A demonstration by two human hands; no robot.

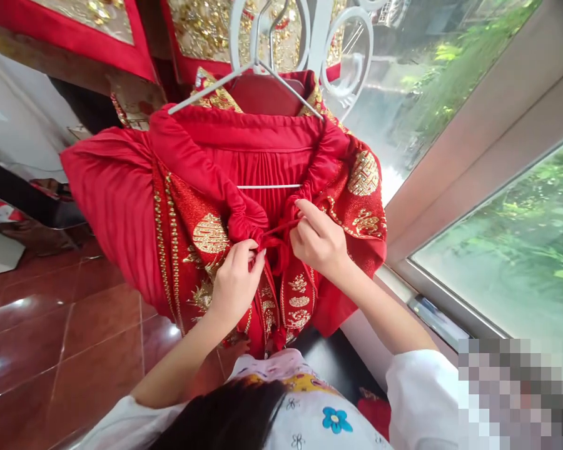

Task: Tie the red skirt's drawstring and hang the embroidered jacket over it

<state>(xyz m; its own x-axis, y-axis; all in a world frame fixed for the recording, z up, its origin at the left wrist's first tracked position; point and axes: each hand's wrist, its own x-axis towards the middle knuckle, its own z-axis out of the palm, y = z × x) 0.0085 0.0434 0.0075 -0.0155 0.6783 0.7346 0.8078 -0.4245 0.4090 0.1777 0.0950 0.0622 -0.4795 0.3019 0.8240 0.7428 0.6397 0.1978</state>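
A red skirt [126, 181] with gold embroidery hangs in front of me from a white wire hanger [225, 81]. Its gathered waistband [192, 153] drapes over the hanger's shoulders and opens at the front. A thin red drawstring [278, 230] stretches between the two gathered ends. My left hand [237, 281] pinches the drawstring at the left end of the waistband. On the right, my right hand [319, 240] is closed on the drawstring close to the other gathered end. Behind the skirt, a red garment with a gold collar [315, 97] hangs on the same rack.
White scrollwork metal [347, 50] stands behind the hangers. Framed gold pieces [201, 37] are at the back. A window [511, 250] runs along the right, with a phone-like flat object [438, 319] on its sill. Red-brown tiles [98, 325] cover the floor at left.
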